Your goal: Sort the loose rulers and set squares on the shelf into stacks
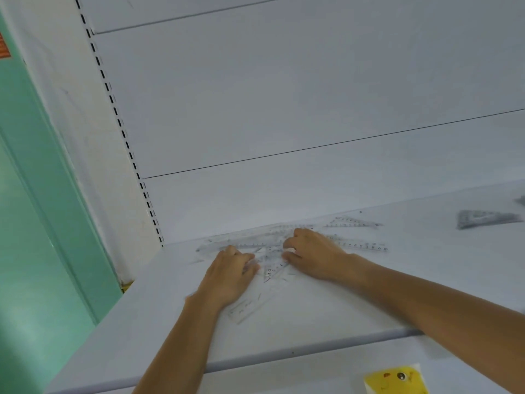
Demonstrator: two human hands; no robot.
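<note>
White shelf board (312, 314) and white back panel (284, 95) fill the view, with a green wall (42, 223) and a slotted upright (122, 129) well off to the left of both hands. Left hand (230, 275) first: palm down, fingers stretched forward, pressing on the near edge of the pile of clear rulers and set squares (264, 244). One clear ruler (247, 307) pokes out from under its heel, toward the shelf's front edge. Between the two hands lies a small clear set square (274, 268), tilted. Right hand (312, 255) sits just beside the left, knuckles up, fingers curled with the tips down in the pile. Whether it pinches a piece or only rests there, I can't tell. Past its wrist a long ruler (360, 245) runs out to the right, with another set square (352, 222) behind it near the back panel. Well right of the right hand is a grey set square (483, 218), blurred. Under the right forearm, below the shelf's front edge, is a yellow tag (395, 379).
</note>
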